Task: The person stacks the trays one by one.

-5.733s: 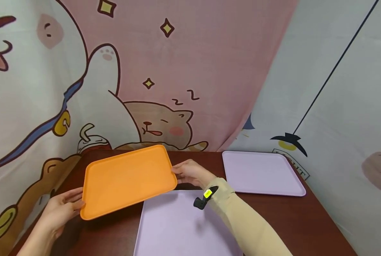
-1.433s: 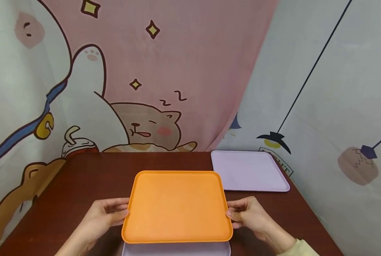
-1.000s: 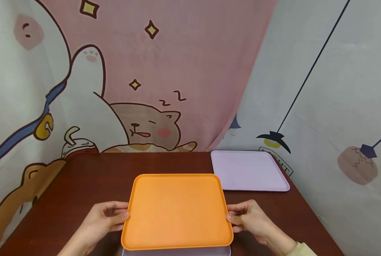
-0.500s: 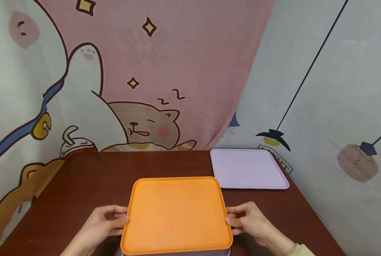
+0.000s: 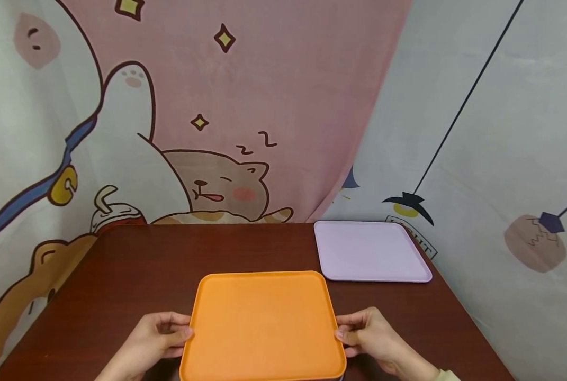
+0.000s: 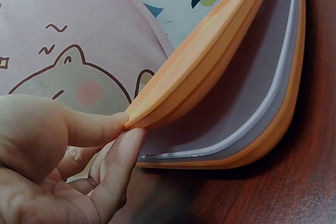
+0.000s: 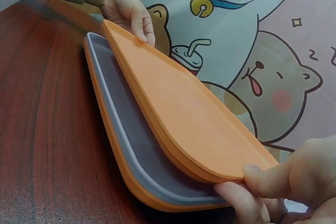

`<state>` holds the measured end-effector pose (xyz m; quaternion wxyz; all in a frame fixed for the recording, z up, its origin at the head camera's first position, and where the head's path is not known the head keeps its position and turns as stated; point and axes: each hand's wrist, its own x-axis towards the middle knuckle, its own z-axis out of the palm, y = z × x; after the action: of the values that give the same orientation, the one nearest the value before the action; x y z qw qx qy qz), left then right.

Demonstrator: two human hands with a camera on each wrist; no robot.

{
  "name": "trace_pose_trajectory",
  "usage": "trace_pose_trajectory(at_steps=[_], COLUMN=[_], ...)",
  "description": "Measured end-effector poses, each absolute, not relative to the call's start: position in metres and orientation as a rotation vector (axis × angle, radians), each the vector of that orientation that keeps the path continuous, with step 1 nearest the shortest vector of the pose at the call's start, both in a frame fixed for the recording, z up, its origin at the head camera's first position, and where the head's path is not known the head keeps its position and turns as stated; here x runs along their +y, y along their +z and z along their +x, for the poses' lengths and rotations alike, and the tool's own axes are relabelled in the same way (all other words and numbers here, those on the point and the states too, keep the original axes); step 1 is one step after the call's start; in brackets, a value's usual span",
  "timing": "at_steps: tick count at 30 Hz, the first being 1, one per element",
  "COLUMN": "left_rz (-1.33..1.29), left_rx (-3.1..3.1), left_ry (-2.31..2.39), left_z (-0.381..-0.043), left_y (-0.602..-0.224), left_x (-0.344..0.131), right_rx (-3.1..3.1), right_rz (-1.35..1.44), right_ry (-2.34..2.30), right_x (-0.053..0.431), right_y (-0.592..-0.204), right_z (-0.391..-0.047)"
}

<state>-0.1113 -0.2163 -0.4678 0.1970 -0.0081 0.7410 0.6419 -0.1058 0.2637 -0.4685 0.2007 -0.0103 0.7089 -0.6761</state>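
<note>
An orange tray (image 5: 264, 325) is held by both hands at its two short sides. My left hand (image 5: 150, 338) pinches the left edge between thumb and fingers, and my right hand (image 5: 374, 336) grips the right edge the same way. Below it, in the right wrist view, a lilac tray (image 7: 122, 114) lies on another orange tray (image 7: 137, 196) resting on the table. The held tray is tilted, with a gap over the lilac tray (image 6: 231, 98) in the left wrist view. From the head view the held tray hides nearly all of this stack.
A second lilac tray (image 5: 371, 251) lies flat at the back right of the dark brown table (image 5: 135, 270). Behind the table hangs a cartoon-printed cloth (image 5: 288, 95), which also runs along both sides.
The orange tray has come from the left to the front middle, over a lilac tray. During the last second both hands have lowered it closer, nearly covering that tray.
</note>
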Motion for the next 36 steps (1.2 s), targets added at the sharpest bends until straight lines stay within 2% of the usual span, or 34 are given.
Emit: trace_pose_trajectory(at_steps=[36], left_rz=[0.046], left_rx=[2.104], left_ry=[1.785], left_z=[-0.109], left_y=[-0.481], left_x=[-0.217], right_rx=[1.983], right_rz=[0.006], right_ry=[-1.867], right_x=[0.268], right_y=[-0.481], right_z=[-0.104])
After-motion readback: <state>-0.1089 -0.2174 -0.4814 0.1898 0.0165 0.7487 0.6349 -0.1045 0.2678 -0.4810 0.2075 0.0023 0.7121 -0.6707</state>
